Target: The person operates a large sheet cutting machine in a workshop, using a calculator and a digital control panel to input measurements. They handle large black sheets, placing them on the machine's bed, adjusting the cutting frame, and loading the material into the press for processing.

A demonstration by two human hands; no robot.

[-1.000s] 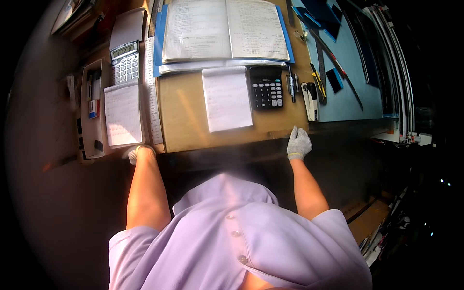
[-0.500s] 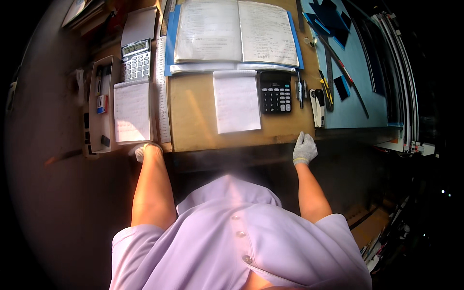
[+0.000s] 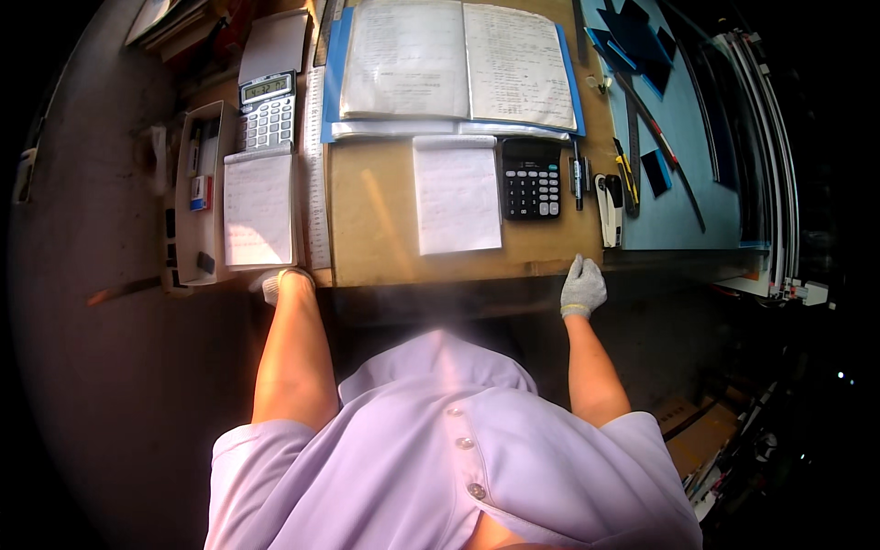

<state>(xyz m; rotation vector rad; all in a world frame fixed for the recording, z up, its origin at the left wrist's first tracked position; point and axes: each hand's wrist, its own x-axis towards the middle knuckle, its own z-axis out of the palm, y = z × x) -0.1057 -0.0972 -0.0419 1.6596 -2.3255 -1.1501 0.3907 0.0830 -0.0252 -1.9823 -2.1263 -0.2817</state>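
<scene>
My left hand point(image 3: 272, 287), in a pale glove, is at the table's front edge, just below a notepad point(image 3: 258, 213) with handwriting. Its fingers are mostly hidden behind the wrist. My right hand point(image 3: 583, 286), in a grey knit glove, rests by the front edge near a black-and-white stapler point(image 3: 609, 213). Those fingers are curled closed; whatever they may hold is hidden. Between the hands, on the brown tabletop point(image 3: 367, 261), lie a second notepad point(image 3: 457, 197) and a black calculator point(image 3: 532, 181). Behind them an open book of written pages point(image 3: 403, 64) lies on a blue folder point(image 3: 335, 78).
At left are a silver calculator point(image 3: 267, 115), an open box point(image 3: 229, 119) with small stationery, and a long white ruler point(image 3: 316, 165). At right, a pen point(image 3: 577, 174), a yellow cutter point(image 3: 627, 172) and dark blue pieces point(image 3: 632, 37) lie about a light blue board point(image 3: 678, 225).
The view has shifted slightly, so the table's things appear a little further right. Both hands stay at the front edge with nearly the same pose.
</scene>
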